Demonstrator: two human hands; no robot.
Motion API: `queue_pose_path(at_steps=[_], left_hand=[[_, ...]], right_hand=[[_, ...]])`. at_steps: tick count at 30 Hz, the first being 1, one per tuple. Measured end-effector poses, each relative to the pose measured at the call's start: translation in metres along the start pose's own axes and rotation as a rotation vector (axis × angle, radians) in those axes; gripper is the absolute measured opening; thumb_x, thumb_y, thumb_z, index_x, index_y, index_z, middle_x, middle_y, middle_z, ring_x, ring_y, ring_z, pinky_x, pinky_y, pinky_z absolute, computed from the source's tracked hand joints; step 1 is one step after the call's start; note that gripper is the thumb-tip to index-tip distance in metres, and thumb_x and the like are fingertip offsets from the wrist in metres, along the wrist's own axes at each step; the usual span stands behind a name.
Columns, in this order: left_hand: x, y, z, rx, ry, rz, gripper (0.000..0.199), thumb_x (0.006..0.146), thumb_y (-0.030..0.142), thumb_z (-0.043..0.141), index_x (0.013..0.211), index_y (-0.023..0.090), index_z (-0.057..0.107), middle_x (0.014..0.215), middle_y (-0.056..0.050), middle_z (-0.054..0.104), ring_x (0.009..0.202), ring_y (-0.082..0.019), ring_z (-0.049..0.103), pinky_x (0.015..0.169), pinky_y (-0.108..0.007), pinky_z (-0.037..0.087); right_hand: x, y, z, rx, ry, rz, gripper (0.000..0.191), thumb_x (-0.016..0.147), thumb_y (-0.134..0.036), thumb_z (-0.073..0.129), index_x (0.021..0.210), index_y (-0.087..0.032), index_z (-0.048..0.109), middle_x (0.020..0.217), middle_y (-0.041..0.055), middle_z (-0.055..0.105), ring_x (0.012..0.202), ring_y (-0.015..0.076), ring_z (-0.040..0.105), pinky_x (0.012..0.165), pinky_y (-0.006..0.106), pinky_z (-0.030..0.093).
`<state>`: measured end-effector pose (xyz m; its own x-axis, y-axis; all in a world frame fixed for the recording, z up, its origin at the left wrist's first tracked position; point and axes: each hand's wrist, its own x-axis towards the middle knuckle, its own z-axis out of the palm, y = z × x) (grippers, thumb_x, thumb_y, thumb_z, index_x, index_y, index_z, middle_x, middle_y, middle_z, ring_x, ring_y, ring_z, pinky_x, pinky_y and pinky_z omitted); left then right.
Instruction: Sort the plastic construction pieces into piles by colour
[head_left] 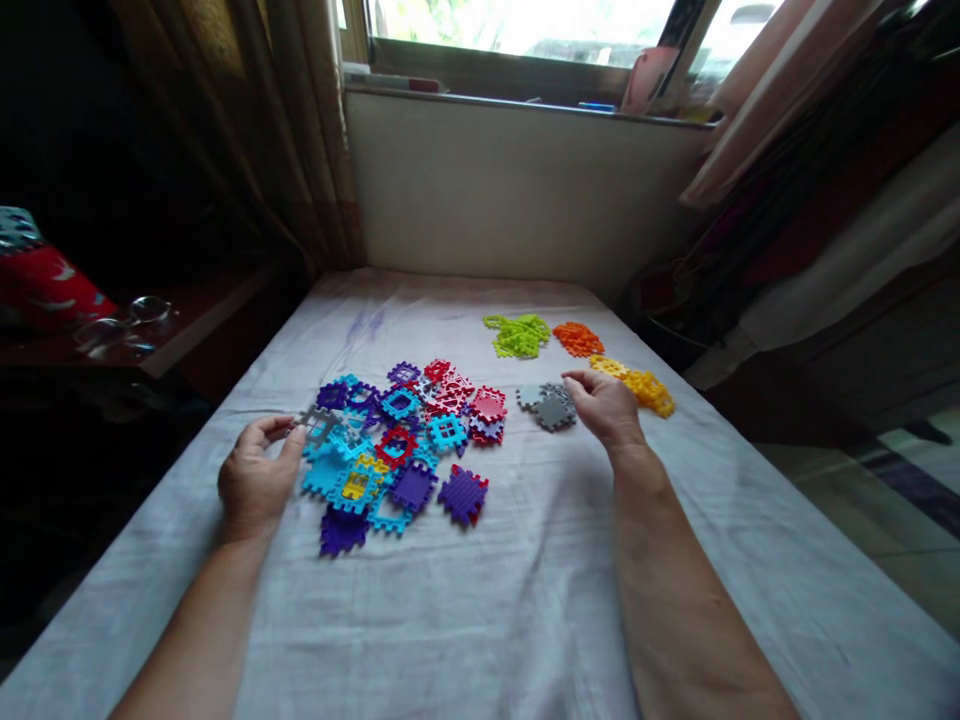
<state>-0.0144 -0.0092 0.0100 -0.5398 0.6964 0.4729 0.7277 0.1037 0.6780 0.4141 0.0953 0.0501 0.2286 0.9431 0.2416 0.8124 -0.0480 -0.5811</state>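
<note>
At the left edge of a mixed pile of plastic interlocking tiles [412, 487], my left hand [259, 470] pinches a grey interlocking tile [319, 428] between thumb and fingers. Blue, purple, red and a few yellow tiles overlap in that pile, some solid and some with window-like openings. My right hand [611, 408] is closed, its fingertips at the right edge of a small group of grey tiles [553, 412]. Whether a tile sits between those fingertips I cannot tell. A purple tile [463, 494] over a red one lies just right of the mixed pile.
Beyond my right hand lie lime green tiles [517, 336], orange tiles [577, 339] and yellow tiles [651, 390]. A pale cloth [480, 620] covers the table. Side furniture [187, 320] stands left, and hanging clothes [817, 210] are at right. A window is behind.
</note>
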Motion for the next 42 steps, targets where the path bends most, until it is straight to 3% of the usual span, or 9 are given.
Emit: queue_pose_path(at_steps=[3,8,14,20,25,29,33,38,42], left_hand=[[-0.005,0.013,-0.002,-0.035,0.063,0.069,0.032,0.081,0.048,0.059,0.098,0.022,0.065,0.091,-0.004,0.075,0.082,-0.021,0.071,0.076,-0.032,0.056],[-0.020,0.032,0.000,-0.088,0.008,0.220,0.029,0.087,0.046,0.058,0.097,0.021,0.068,0.092,-0.002,0.076,0.071,-0.015,0.070,0.067,-0.027,0.055],[-0.039,0.049,0.005,-0.154,-0.068,0.547,0.016,0.092,0.034,0.058,0.098,0.022,0.067,0.097,-0.003,0.077,0.089,-0.016,0.072,0.083,-0.028,0.057],[-0.051,0.057,0.008,-0.175,-0.221,0.602,0.019,0.094,0.035,0.056,0.105,0.024,0.067,0.100,-0.003,0.076,0.093,-0.018,0.072,0.090,-0.031,0.057],[-0.035,0.031,0.015,0.000,-0.190,0.524,0.044,0.089,0.049,0.059,0.125,0.024,0.061,0.131,-0.010,0.066,0.124,-0.028,0.060,0.110,-0.046,0.043],[-0.022,0.002,0.027,0.117,-0.256,0.395,0.039,0.086,0.053,0.054,0.111,0.027,0.070,0.117,-0.008,0.073,0.112,-0.030,0.065,0.103,-0.046,0.045],[-0.021,-0.003,0.030,0.143,-0.269,0.371,0.030,0.085,0.050,0.055,0.098,0.031,0.073,0.105,-0.005,0.076,0.103,-0.029,0.068,0.100,-0.046,0.045],[-0.023,0.004,0.027,0.144,-0.244,0.404,0.022,0.085,0.047,0.055,0.089,0.033,0.072,0.102,-0.004,0.077,0.101,-0.029,0.068,0.102,-0.049,0.042],[-0.022,0.000,0.027,0.143,-0.270,0.403,0.025,0.083,0.047,0.057,0.099,0.036,0.074,0.110,-0.005,0.076,0.108,-0.031,0.066,0.107,-0.054,0.038]], right_hand=[[-0.008,-0.022,0.006,0.039,-0.047,-0.094,0.028,0.085,-0.034,0.058,0.099,-0.023,0.079,0.087,0.0055,0.079,0.079,0.0203,0.071,0.071,0.028,0.051],[-0.039,-0.072,0.021,0.055,-0.217,-0.300,0.022,0.086,-0.031,0.061,0.101,-0.026,0.078,0.086,0.0025,0.078,0.074,0.0173,0.069,0.071,0.027,0.049],[-0.084,-0.118,0.039,0.183,-0.499,-0.581,0.040,0.087,-0.027,0.065,0.126,-0.027,0.066,0.088,-0.0006,0.076,0.067,0.0116,0.064,0.064,0.022,0.045],[-0.103,-0.131,0.055,0.172,-0.408,-0.784,0.016,0.091,-0.035,0.064,0.097,-0.027,0.077,0.093,0.0033,0.073,0.079,0.0133,0.065,0.069,0.022,0.044],[-0.064,-0.105,0.032,0.215,-0.269,-0.573,0.020,0.089,-0.036,0.062,0.085,-0.023,0.075,0.081,0.0012,0.071,0.070,0.0121,0.061,0.066,0.022,0.042],[-0.015,-0.042,-0.001,0.405,-0.187,-0.205,0.035,0.087,-0.045,0.054,0.086,-0.017,0.074,0.072,0.0010,0.069,0.062,0.0129,0.057,0.060,0.022,0.044],[0.008,0.014,-0.013,0.414,-0.054,0.073,0.030,0.079,-0.038,0.059,0.090,-0.014,0.074,0.073,0.0027,0.071,0.061,0.0136,0.058,0.058,0.024,0.046],[0.010,0.033,0.006,0.287,-0.091,0.121,0.029,0.079,-0.031,0.059,0.096,-0.013,0.075,0.070,0.0022,0.071,0.059,0.0127,0.059,0.060,0.024,0.050],[0.010,0.030,0.013,0.133,-0.066,0.103,0.029,0.082,-0.034,0.059,0.098,-0.016,0.076,0.072,0.0026,0.073,0.064,0.0145,0.064,0.067,0.026,0.052]])
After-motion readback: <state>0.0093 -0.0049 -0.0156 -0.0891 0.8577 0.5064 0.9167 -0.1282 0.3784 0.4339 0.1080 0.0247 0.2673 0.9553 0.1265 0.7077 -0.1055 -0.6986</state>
